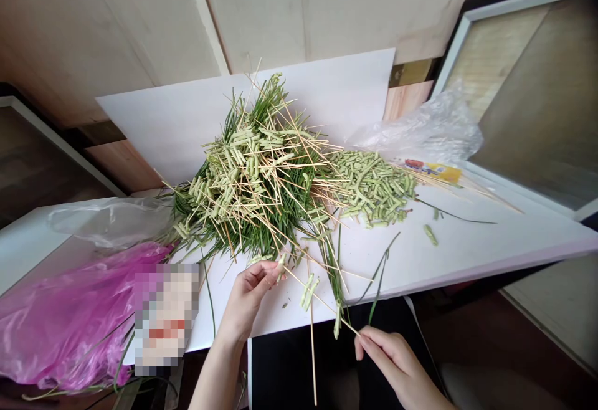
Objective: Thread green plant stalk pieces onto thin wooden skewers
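A large heap of long green leaves, pale-green cut stalk pieces and thin wooden skewers [252,176] lies on a white board [448,242]. Beside it, to the right, is a loose pile of cut stalk pieces [369,185]. My left hand [247,295] pinches a thin wooden skewer [317,298] near a pale-green piece at the heap's front edge. My right hand [387,360] holds that skewer's other end between thumb and fingers, off the board's edge. A second skewer [312,348] with green pieces on it hangs down past the edge.
A crumpled pink plastic bag [70,316] lies at the left, its middle covered by a pixelated patch [166,316]. Clear plastic bags [434,129] lie behind the board, near a yellow-labelled packet [432,172]. A wooden wall panel [303,11] stands behind.
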Available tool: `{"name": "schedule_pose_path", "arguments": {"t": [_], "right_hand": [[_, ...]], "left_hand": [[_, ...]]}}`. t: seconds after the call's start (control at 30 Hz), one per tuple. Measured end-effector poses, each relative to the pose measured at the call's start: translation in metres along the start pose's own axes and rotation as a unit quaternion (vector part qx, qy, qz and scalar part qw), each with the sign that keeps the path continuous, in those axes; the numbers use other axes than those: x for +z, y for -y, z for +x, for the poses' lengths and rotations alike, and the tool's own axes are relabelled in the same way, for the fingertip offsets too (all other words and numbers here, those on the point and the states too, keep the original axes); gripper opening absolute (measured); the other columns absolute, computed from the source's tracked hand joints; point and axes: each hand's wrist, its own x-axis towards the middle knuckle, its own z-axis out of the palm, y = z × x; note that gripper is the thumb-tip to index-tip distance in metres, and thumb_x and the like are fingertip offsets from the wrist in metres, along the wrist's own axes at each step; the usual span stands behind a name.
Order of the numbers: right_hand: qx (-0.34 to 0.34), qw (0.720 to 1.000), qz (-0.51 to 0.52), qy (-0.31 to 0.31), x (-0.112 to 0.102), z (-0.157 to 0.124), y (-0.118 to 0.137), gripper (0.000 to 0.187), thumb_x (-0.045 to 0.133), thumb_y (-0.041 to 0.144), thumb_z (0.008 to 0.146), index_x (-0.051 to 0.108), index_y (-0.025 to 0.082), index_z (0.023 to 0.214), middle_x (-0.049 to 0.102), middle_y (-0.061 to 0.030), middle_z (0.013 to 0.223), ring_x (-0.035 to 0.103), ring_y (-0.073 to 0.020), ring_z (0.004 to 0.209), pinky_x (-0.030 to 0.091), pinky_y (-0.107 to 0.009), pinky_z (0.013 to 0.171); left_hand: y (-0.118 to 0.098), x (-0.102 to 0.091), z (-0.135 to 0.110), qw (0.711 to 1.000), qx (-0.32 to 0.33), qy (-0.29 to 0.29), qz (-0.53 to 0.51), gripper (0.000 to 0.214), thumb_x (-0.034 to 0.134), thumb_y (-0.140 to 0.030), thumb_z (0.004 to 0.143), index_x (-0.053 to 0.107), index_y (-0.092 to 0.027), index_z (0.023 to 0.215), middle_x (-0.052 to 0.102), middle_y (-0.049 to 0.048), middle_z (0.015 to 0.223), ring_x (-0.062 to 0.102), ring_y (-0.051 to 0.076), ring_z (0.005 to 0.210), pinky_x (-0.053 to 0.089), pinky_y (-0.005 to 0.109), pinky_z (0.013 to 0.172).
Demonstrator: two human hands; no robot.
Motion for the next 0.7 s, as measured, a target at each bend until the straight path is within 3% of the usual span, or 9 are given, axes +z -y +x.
{"name": "schedule_pose_path", "arguments": {"t": [0.17, 0.47, 0.7], "right_hand": [[0.001, 1.000, 0.002, 0.012, -0.0008, -0.0009, 0.0028, 0.063, 0.032, 0.072, 0.103, 0.058, 0.021, 0.076, 0.046, 0.0011, 0.068, 0.041, -0.0169, 0.063, 0.029, -0.029, 0.061], [-0.030, 0.999, 0.005, 0.023, -0.0025, 0.0030, 0.0030, 0.055, 0.036, 0.061, 0.107, 0.056, 0.021, 0.075, 0.037, 0.0044, 0.063, 0.034, -0.0143, 0.058, 0.024, -0.029, 0.058], [-0.096, 0.995, -0.009, -0.015, -0.0068, 0.0053, -0.0019, 0.044, 0.038, 0.050, 0.110, 0.057, 0.022, 0.082, 0.055, 0.0009, 0.072, 0.048, -0.0154, 0.063, 0.033, -0.028, 0.063]], "left_hand": [[0.0023, -0.0002, 0.0013, 1.000, 0.014, -0.014, -0.015, 0.034, 0.082, -0.052, 0.081, 0.076, -0.019, 0.082, 0.064, 0.0007, 0.076, 0.046, 0.013, 0.070, 0.038, 0.025, 0.069], [-0.0036, 0.0024, -0.0011, 0.996, -0.005, -0.048, -0.072, 0.039, 0.093, -0.050, 0.065, 0.071, -0.017, 0.067, 0.057, -0.0014, 0.066, 0.046, 0.013, 0.068, 0.038, 0.026, 0.072], [-0.0052, 0.0032, -0.0041, 0.997, -0.008, -0.042, -0.071, 0.037, 0.094, -0.046, 0.064, 0.071, -0.017, 0.066, 0.057, -0.0022, 0.064, 0.046, 0.012, 0.067, 0.039, 0.026, 0.071]]}}
